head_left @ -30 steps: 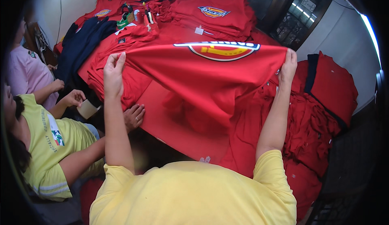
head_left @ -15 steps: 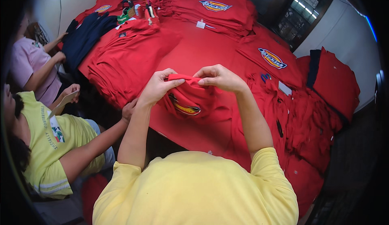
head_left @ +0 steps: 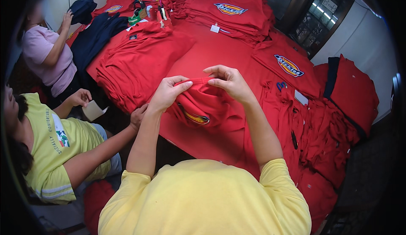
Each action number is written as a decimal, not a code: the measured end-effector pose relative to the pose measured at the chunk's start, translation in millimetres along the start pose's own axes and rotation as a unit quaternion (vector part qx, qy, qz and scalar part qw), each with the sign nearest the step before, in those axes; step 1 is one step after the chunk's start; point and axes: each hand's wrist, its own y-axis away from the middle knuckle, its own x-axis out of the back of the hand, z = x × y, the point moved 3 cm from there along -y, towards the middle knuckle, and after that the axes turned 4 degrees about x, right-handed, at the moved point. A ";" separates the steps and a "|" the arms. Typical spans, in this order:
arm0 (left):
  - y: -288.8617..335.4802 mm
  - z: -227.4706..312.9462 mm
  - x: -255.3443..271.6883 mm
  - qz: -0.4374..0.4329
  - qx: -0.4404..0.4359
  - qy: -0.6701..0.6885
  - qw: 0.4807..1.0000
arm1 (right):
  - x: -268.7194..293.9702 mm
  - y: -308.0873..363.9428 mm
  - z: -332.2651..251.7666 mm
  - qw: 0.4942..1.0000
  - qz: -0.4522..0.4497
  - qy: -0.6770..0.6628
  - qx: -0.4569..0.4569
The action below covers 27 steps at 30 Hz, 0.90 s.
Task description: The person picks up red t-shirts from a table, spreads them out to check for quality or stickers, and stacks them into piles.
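A red T-shirt (head_left: 215, 106) with a printed logo is bunched up above the table in front of me. My left hand (head_left: 168, 92) pinches the left end of a hemmed edge of it between thumb and fingers. At the right end of that edge, my right hand (head_left: 230, 83) pinches the fabric, with its index finger raised and curved. The edge is drawn out straight between my two hands. The rest of the shirt hangs in folds below, partly hiding the logo.
Stacks of red shirts (head_left: 237, 8) cover the red table (head_left: 205, 44). Blue scissors (head_left: 281, 85) and a black tool (head_left: 294, 139) lie on shirts at the right. Left of me a person in light yellow (head_left: 69, 142) holds a card; another in pink (head_left: 46, 61) handles dark cloth.
My hands have pulled the shirt's edge straighter, and my right index finger has lifted. The person in pink has raised dark cloth; the neighbour in yellow has lowered the card.
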 end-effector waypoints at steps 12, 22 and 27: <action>0.2 -4.2 0.7 0.021 -0.009 0.004 1.000 | 1.3 0.0 2.1 0.998 -0.001 0.056 0.023; 3.2 -3.1 -7.7 0.002 -0.028 -0.027 0.999 | -11.3 4.1 -8.7 0.983 -0.012 0.178 -0.045; 8.9 2.9 -0.6 0.080 -0.103 -0.209 0.969 | 3.1 6.0 -2.6 0.979 0.056 0.195 0.017</action>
